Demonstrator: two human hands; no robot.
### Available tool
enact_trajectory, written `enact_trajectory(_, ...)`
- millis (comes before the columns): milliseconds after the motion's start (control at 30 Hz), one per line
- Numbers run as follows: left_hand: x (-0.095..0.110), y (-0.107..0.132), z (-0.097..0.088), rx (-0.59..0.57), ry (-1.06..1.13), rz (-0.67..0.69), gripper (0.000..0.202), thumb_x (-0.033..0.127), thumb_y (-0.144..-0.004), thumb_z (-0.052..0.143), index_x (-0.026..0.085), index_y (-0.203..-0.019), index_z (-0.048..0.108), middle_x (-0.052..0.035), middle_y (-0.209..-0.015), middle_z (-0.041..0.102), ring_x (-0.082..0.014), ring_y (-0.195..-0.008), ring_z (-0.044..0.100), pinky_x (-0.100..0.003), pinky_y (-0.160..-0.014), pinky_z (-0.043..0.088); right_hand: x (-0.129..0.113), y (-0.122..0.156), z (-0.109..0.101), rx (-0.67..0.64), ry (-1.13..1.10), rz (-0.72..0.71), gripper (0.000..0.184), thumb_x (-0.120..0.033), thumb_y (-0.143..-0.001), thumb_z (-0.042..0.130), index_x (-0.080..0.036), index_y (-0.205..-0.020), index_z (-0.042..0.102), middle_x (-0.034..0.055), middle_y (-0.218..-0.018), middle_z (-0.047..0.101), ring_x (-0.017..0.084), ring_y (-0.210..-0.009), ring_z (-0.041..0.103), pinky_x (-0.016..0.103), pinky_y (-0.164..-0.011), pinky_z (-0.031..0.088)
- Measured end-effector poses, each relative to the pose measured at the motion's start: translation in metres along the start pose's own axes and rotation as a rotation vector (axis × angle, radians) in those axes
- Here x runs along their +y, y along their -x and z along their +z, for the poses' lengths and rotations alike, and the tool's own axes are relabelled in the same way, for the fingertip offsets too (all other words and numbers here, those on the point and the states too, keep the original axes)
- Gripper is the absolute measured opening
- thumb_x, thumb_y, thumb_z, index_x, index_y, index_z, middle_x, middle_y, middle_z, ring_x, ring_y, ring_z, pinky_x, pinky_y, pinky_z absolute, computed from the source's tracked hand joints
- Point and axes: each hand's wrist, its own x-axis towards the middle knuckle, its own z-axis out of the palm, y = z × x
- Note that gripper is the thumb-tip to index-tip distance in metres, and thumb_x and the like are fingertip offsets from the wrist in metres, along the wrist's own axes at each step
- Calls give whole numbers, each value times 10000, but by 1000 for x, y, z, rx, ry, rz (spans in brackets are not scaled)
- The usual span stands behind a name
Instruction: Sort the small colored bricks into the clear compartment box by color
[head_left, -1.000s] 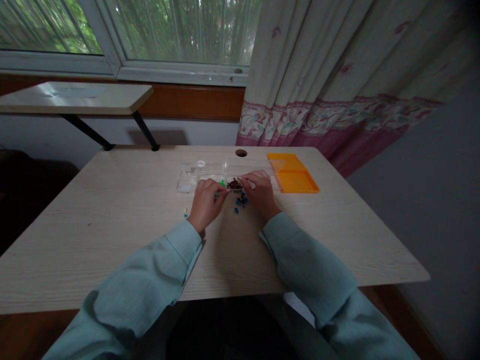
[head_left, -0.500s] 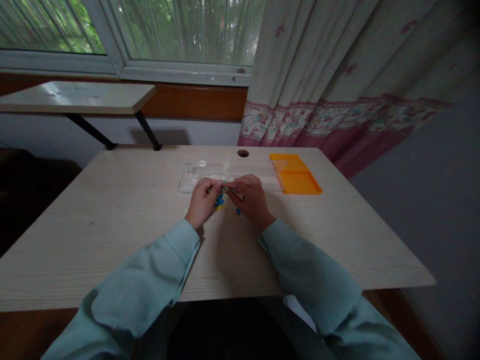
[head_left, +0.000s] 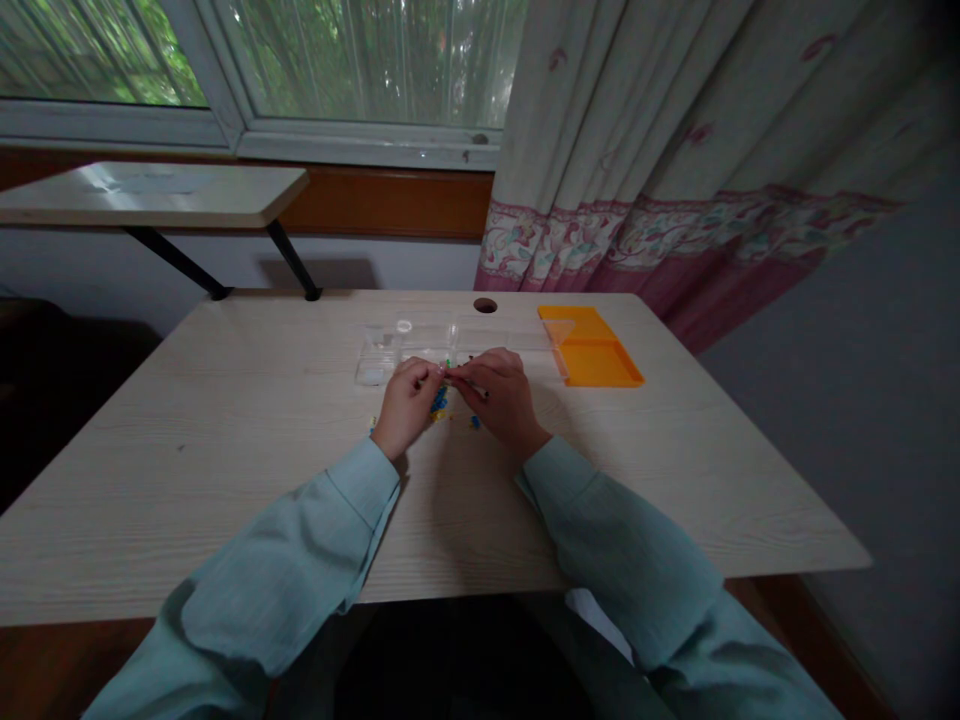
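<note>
My left hand (head_left: 409,400) and my right hand (head_left: 501,396) meet fingertip to fingertip over the middle of the desk. Both are closed in a pinch, and whatever lies between the fingertips is too small and covered to name. Beneath them is a small heap of blue and yellow pieces (head_left: 439,402). A separate blue piece (head_left: 475,422) lies under my right wrist side, and another small piece (head_left: 373,424) sits left of my left wrist. Just beyond my hands stands a clear plastic compartment box (head_left: 420,338), partly hidden by my fingers.
An orange tray (head_left: 600,362) lies at the right, with the clear box's end overlapping its left edge. A round cable hole (head_left: 485,305) is cut near the desk's (head_left: 247,480) back edge. A raised shelf (head_left: 157,195) stands at the back left; a curtain (head_left: 600,200) hangs behind.
A thin pale green thing showing between my fingertips is now covered from view. My hands have stayed in nearly the same place, and the view has shifted very slightly.
</note>
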Motion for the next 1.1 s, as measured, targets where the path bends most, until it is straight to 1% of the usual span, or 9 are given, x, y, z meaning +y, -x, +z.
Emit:
enact_trajectory(133, 2, 0, 0, -8, -37, 17, 381, 455, -966, 455, 214, -734, 637, -39, -759, 605, -180, -794, 572, -350, -770, 479, -1, -1, -1, -5, -11, 22, 241, -427, -933, 554, -282, -878, 738, 19, -870, 721, 193, -915, 591, 362, -880, 386)
enact_trajectory(267, 2, 1, 0, -12, -56, 48, 351, 422, -978, 452, 222, -809, 686, -41, -810, 635, -183, -847, 584, -360, -815, 474, 4, -4, -3, 3, -11, 52, 249, -423, -935, 553, -262, -872, 731, 23, -842, 718, 197, -891, 595, 361, -854, 392)
enact_trajectory(367, 1, 2, -1, -9, -61, 44, 348, 406, -987, 440, 230, -875, 718, -43, -843, 646, -186, -873, 588, -366, -829, 469, 18, -5, -6, 51, 12, 125, 248, -418, -930, 559, -243, -864, 722, 33, -854, 713, 207, -886, 592, 368, -846, 399)
enact_trajectory(467, 0, 2, -1, 1, -63, 33, 358, 407, -987, 439, 223, -883, 728, -45, -841, 643, -190, -872, 591, -365, -823, 472, 38, -3, -6, 161, 55, 195, 240, -399, -922, 572, -223, -832, 710, 44, -867, 708, 219, -898, 581, 380, -853, 398)
enact_trajectory(533, 0, 2, -2, 3, -74, 34, 360, 404, -986, 439, 218, -888, 731, -46, -840, 643, -191, -873, 591, -364, -825, 471, 49, -1, -3, 187, 70, 214, 233, -384, -915, 582, -217, -811, 708, 44, -849, 704, 221, -887, 577, 382, -846, 398)
enact_trajectory(633, 0, 2, -2, -5, -110, 46, 352, 390, -988, 438, 217, -897, 731, -44, -845, 649, -189, -881, 590, -362, -838, 466, 56, 3, 2, 158, 74, 218, 227, -376, -911, 585, -219, -810, 714, 44, -854, 703, 221, -888, 570, 381, -844, 389)
enact_trajectory(833, 2, 3, -1, -25, -178, 100, 316, 350, -984, 453, 216, -893, 724, -42, -859, 658, -186, -888, 586, -363, -858, 448, 54, 5, 6, 71, 108, 194, 224, -384, -914, 587, -224, -858, 734, 45, -873, 704, 217, -910, 557, 373, -848, 370)
enact_trajectory(933, 3, 3, -1, -30, -191, 102, 309, 341, -982, 453, 216, -885, 719, -46, -861, 656, -190, -891, 584, -366, -854, 449, 56, 6, 8, 37, 109, 198, 226, -373, -926, 572, -227, -890, 741, 48, -880, 708, 213, -913, 558, 374, -853, 366)
enact_trajectory(1100, 1, 3, -1, -37, -203, 114, 300, 336, -981, 456, 210, -879, 709, -42, -870, 654, -182, -898, 577, -346, -862, 443, 56, 6, 9, 32, 122, 192, 242, -371, -938, 549, -231, -915, 745, 51, -880, 707, 213, -906, 559, 376, -852, 367)
